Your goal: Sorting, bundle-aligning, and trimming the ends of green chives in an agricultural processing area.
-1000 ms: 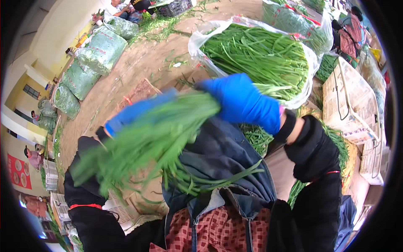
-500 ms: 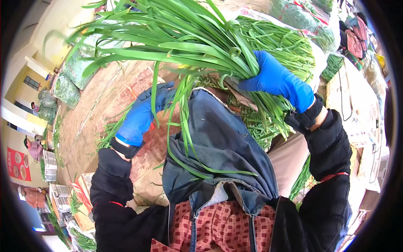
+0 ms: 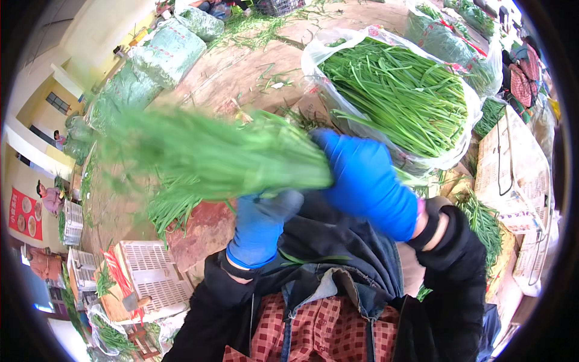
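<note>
My right hand (image 3: 368,181), in a blue glove, is closed around the base of a bunch of long, flat green chives (image 3: 223,151). The bunch stretches leftward in front of me, smeared by motion. My left hand (image 3: 259,226), gloved in blue too, is just under the bunch near its held end. Its fingers are blurred and partly hidden, so I cannot tell whether they grip any leaves. Below both hands, a dark denim apron (image 3: 325,235) covers my lap, with a loose leaf on it. More chives (image 3: 172,205) lie on the ground past my left hand.
An open clear plastic bag (image 3: 310,57) full of chives (image 3: 398,90) stands ahead to the right. Wrapped green bales (image 3: 169,51) line the far left. A white crate (image 3: 148,265) with red ties (image 3: 117,274) sits at left; another crate (image 3: 497,157) is at right.
My right hand has brought the chives down and closer to me, uncovering the bag behind. My left hand has moved right, under the bunch; the leaves hanging by it are gone from there.
</note>
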Motion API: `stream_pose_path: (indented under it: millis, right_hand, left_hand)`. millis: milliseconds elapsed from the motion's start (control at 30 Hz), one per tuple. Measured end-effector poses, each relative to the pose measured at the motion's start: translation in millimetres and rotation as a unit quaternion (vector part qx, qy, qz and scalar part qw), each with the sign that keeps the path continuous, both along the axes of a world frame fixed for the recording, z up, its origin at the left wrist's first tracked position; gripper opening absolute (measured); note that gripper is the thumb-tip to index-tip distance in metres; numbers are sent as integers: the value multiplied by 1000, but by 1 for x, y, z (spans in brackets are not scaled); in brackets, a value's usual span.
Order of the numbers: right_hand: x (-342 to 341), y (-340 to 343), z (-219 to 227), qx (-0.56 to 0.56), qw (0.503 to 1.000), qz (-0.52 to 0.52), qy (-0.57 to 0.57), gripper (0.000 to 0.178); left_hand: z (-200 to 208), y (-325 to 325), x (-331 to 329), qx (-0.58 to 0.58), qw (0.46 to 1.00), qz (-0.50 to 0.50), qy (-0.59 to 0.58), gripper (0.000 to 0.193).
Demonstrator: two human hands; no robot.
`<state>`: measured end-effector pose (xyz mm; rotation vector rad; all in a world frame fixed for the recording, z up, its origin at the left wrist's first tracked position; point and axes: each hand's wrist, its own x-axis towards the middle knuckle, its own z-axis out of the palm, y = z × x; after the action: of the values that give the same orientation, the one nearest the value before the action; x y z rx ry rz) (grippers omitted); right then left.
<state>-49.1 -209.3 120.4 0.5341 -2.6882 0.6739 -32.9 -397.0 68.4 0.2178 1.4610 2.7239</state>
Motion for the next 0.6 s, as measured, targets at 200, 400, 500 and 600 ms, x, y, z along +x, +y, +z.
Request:
stream_pose_path:
  millis: [200, 400, 500, 600]
  right_hand:
    - [36, -41, -75, 181, 970, -23, 159, 39]
    - [34, -31, -77, 13, 992, 126, -3, 48]
    - [13, -12, -41, -132, 963, 217, -90, 59]
    - [-13, -21, -22, -473, 797, 200, -318, 50]
  left_hand:
    - [3, -14, 4, 101, 994, 26, -23, 55]
    - [-20, -39, 8, 58, 996, 54, -52, 50]
    - [-18, -49, 17, 76, 987, 53, -132, 43]
    - [-15, -41, 19, 34, 989, 83, -114, 29]
